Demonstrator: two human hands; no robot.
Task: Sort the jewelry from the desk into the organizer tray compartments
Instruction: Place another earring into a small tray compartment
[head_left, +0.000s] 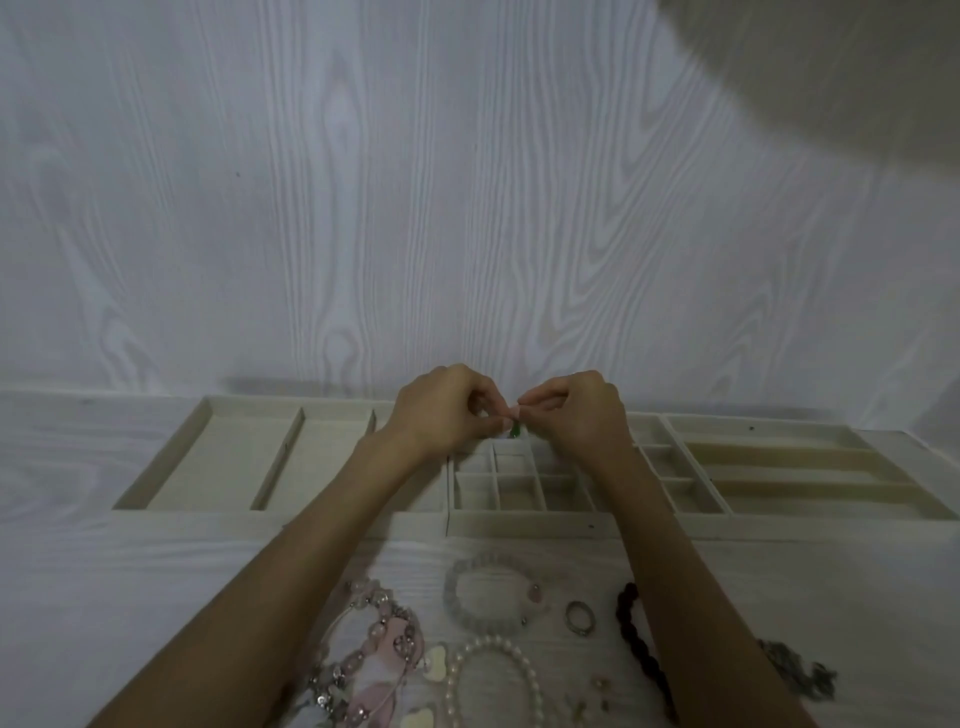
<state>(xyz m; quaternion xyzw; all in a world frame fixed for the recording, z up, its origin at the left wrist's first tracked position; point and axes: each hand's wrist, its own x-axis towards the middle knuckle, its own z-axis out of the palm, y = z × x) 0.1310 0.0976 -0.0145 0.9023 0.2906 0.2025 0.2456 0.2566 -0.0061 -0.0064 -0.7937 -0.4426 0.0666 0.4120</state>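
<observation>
Green and tiny, a bead-like piece of jewelry (514, 429) hangs between our two hands above the pale wooden organizer tray (587, 514), over the small square compartments at twelve o'clock from us. What it is exactly we cannot tell; it is too small. We judge the main risk to be a slip: so small a piece, pinched only by fingertips, could drop into the wrong cell or bounce past the dividers if either hand lets go early. Our left hand (447, 410) is curled, thumb and fingers closing on the piece from nine o'clock; our right hand (576, 415) pinches it from three o'clock, knuckles up. Both forearms reach forward over the desk, where a white pearl bracelet (491, 675), a frosted bead bracelet (485, 592) and a silver ring (579, 617) lie unsorted at six o'clock.
</observation>
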